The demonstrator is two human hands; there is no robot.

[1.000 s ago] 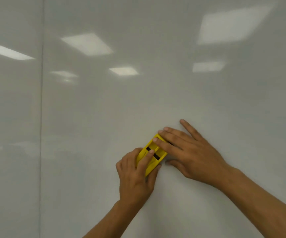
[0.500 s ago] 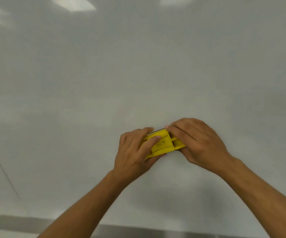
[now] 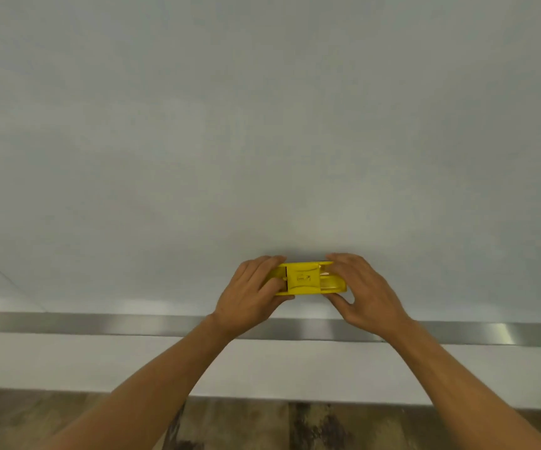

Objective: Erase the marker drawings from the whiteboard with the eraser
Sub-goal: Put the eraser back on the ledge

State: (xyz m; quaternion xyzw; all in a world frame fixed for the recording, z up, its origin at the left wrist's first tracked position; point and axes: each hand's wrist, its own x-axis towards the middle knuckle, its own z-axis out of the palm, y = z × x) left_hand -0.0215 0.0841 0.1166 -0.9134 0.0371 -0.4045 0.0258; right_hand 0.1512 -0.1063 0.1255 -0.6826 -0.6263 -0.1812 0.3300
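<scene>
Nearest, two bare forearms reach up from 6 o'clock. One yellow eraser (image 3: 306, 278) lies level against the whiteboard (image 3: 262, 125); the left hand (image 3: 251, 295) grips its 9 o'clock end, the right hand (image 3: 365, 292) its 3 o'clock end, fingers curled round it. One metal rail (image 3: 67, 323) runs below.

Eraser (image 3: 305, 278): on whiteboard (image 3: 262, 125), low, just above metal rail (image 3: 100, 323). Left hand (image 3: 253, 295) at eraser's left end, right hand (image 3: 365, 290) at its right. Floor (image 3: 246, 423) below rail.
</scene>
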